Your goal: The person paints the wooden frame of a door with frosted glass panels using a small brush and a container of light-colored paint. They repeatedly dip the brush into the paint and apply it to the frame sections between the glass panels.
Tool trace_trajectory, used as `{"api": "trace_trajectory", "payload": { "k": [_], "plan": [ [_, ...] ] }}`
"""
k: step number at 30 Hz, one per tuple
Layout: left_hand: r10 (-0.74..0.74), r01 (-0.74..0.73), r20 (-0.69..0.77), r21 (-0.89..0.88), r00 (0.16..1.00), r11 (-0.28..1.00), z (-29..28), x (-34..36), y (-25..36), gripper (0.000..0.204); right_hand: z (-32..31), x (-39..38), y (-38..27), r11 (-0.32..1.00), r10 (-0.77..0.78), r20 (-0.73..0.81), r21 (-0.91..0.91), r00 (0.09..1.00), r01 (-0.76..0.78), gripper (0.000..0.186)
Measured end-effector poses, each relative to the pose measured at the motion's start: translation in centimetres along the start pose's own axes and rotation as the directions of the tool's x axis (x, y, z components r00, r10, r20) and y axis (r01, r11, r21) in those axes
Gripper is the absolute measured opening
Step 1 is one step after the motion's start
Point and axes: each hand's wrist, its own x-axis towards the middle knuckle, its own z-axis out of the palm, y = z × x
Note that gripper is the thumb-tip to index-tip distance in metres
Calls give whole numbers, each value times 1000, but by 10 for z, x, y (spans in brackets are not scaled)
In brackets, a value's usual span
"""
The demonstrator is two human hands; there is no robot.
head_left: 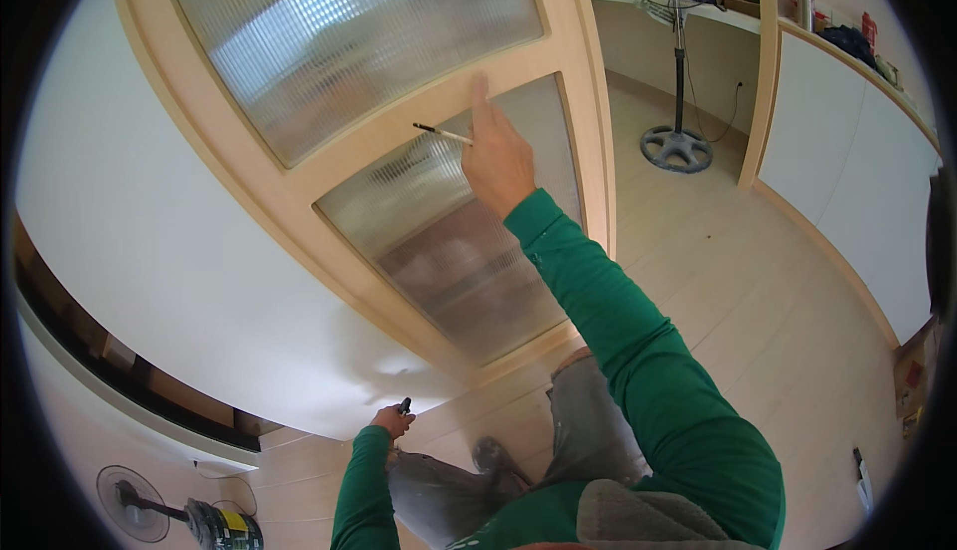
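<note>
My right hand (498, 159) is raised against a wooden-framed door (399, 123) with ribbed glass panes. Its index finger stretches up onto the rail between the two panes. A thin, pale-handled brush (442, 133) with a dark tip is held in that hand and points left. Low down, my left hand (392, 421) closes around a small black object (404, 405), whose kind I cannot make out. Beside it rises a large white panel (199, 241), brightly lit near its lower edge, with a soft shadow above the hand.
A standing fan (678, 61) is by a counter at the back right, its cord trailing to the wall. Low white cabinets (847, 151) line the right, with bottles on top. Another fan (135, 503) and a dark bucket (224, 527) are at the lower left.
</note>
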Motion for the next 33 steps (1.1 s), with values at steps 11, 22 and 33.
{"api": "trace_trajectory", "payload": {
  "k": [11,22,33],
  "plan": [
    [-12,13,59,-17,998,1000,5,3,-2,43,25,-4,-29,995,-54,-16,-81,998,52,83],
    [-36,37,65,-5,997,999,2,0,1,45,46,-15,-56,988,-123,-9,-98,992,121,75],
    [-27,28,22,-34,999,999,1,-5,-9,45,16,-106,-27,924,-379,388,198,840,326,73]
  ]
}}
